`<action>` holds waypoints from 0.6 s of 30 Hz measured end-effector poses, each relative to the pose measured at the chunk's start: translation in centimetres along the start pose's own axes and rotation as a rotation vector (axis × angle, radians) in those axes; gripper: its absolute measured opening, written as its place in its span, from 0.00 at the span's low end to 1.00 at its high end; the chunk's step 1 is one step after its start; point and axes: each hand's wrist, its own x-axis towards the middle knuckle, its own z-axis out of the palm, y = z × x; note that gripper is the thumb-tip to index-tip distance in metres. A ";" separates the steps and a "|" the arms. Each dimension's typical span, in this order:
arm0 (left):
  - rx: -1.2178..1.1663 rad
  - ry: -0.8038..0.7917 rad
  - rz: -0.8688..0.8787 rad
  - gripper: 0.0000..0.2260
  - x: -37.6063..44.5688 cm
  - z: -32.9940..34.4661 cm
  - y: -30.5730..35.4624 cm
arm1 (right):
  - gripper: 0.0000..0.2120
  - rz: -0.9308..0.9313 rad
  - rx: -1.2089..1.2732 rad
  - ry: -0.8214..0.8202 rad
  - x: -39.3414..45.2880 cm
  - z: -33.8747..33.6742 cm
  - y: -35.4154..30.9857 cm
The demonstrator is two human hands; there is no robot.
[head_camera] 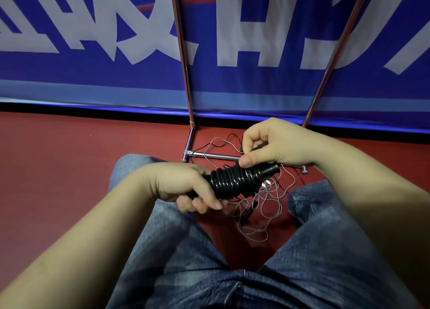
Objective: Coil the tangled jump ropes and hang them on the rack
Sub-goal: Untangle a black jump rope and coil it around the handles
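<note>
We held a black jump rope (237, 180) over our lap, its cord wound in tight turns around the handles so it made one thick bundle. Our left hand (186, 185) gripped the lower end of the bundle, fingers and thumb curled round it. Our right hand (267, 143) sat at the upper end, thumb pressed on the last turns and fingers curled above them, pinching a bit of the black cord.

Below the bundle, on the red floor (69, 157) between our knees in blue jeans (176, 250), lay a loose tangle of thin grey rope (263, 206), with a black strand (223, 141) looping among it. The tangle lay across the foot bar of a chrome rack (186, 76), whose two poles rose in front of a blue banner (93, 80) with large white lettering.
</note>
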 end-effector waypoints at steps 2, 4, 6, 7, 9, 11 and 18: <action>0.041 -0.016 0.026 0.09 0.0 -0.1 -0.1 | 0.14 0.023 0.003 -0.051 0.2 0.1 0.2; 0.155 0.051 0.063 0.11 0.1 0.0 -0.2 | 0.14 0.035 -0.003 -0.057 0.4 0.3 0.5; 0.256 0.160 0.097 0.12 0.2 0.3 -0.2 | 0.13 0.043 -0.024 -0.033 0.5 0.5 0.9; 0.274 0.198 0.120 0.09 0.4 0.5 -0.3 | 0.12 0.047 -0.037 -0.016 0.7 0.6 1.1; 0.275 0.246 0.164 0.09 0.8 1.0 -0.2 | 0.13 0.050 -0.057 0.016 0.8 1.2 1.4; 0.267 0.277 0.183 0.13 1.2 1.7 0.2 | 0.14 0.044 -0.100 0.030 1.1 1.8 1.6; 0.491 0.644 0.286 0.21 3.4 2.8 -0.2 | 0.15 0.087 -0.164 0.028 0.9 2.3 2.5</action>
